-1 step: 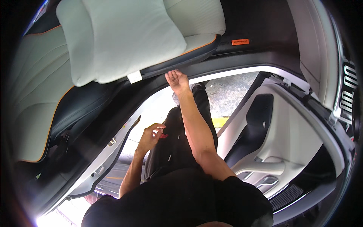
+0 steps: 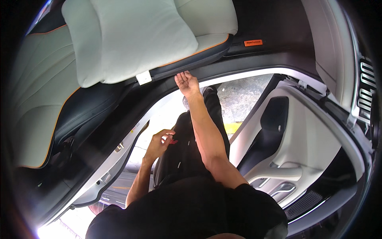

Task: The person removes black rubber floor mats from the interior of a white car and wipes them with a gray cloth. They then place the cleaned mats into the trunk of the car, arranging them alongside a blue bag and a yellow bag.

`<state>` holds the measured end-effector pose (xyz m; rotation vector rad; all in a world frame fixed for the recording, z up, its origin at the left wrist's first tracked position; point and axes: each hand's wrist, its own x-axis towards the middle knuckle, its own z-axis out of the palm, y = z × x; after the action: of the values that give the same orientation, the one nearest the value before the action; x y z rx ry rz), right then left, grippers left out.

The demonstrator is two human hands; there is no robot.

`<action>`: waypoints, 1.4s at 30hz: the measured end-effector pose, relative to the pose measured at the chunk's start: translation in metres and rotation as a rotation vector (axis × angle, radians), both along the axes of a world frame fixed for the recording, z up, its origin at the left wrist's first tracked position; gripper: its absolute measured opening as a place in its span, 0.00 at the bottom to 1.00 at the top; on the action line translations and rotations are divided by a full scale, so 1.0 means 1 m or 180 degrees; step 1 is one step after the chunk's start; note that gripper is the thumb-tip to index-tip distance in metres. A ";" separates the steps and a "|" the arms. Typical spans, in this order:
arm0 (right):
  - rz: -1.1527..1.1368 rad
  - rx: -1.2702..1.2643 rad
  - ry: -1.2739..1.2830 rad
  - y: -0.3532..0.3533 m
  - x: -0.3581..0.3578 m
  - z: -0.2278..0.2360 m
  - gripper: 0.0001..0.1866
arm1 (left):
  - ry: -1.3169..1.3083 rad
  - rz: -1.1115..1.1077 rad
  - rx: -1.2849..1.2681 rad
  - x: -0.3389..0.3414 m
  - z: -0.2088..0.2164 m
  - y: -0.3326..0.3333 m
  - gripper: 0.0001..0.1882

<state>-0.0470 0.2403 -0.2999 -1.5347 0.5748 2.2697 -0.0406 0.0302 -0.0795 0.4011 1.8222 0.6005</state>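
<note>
Black seat edge (image 2: 203, 59) borders the right hand (image 2: 188, 85), grip released; left hand (image 2: 156, 145) hangs clear, grip unclear.

Orange label (image 2: 253, 43) with tiny dark writing, right of the seat (image 2: 213, 20), blurry red mark (image 2: 174, 142) on my trousers (image 2: 179, 159) beside it

two grips (image 2: 187, 83) (image 2: 158, 145), one white tag (image 2: 144, 77), one orange label (image 2: 253, 42)

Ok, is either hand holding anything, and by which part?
Nothing visibly held: the right hand is open, palm up, near the lower edge of the car seat; the left hand is loosely curled, no object visible.
</note>
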 end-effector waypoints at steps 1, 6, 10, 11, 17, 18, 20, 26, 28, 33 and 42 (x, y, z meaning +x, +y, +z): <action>0.0006 -0.0040 0.0053 -0.007 -0.003 0.003 0.07 | 0.0005 0.0014 0.0028 0.003 0.003 -0.009 0.10; -0.0392 -0.0136 0.0386 -0.034 -0.010 -0.016 0.05 | -0.0004 -0.0114 0.0101 0.007 0.017 -0.038 0.11; -0.0575 -0.0255 0.0342 -0.017 -0.007 -0.017 0.04 | 0.0139 -0.0253 0.0233 0.002 0.026 -0.051 0.11; -0.0535 -0.0365 0.0245 -0.013 -0.008 -0.009 0.05 | 0.0181 -0.0261 0.0239 0.001 0.024 -0.057 0.11; -0.0238 -0.0058 0.0815 -0.014 0.008 -0.009 0.25 | 0.0230 -0.0350 0.0424 0.007 -0.001 -0.105 0.12; -0.0132 -0.0397 0.0496 -0.003 0.007 -0.017 0.21 | 0.0254 -0.0448 0.0258 0.001 0.011 -0.097 0.13; 0.0010 -0.0347 0.0547 0.001 0.005 -0.009 0.13 | 0.0408 -0.0482 0.0267 0.008 0.026 -0.104 0.14; -0.0986 -0.1851 0.0506 0.046 0.008 -0.014 0.38 | 0.0449 -0.0630 0.0322 -0.008 0.045 -0.101 0.13; -0.1216 -0.2337 0.0241 0.058 0.004 -0.002 0.39 | 0.0527 -0.0647 0.0323 -0.006 0.050 -0.110 0.13; -0.1331 -0.2832 -0.0471 0.080 -0.004 0.011 0.47 | 0.0590 -0.0710 0.0357 -0.003 0.059 -0.122 0.13; -0.1077 -0.2584 -0.0228 0.098 0.008 -0.028 0.45 | 0.0660 -0.0598 0.0511 -0.009 0.074 -0.114 0.13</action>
<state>-0.0389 0.3384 -0.3278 -1.6451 1.7334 1.7844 -0.0492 -0.0842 -0.0051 0.7580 1.9110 0.5932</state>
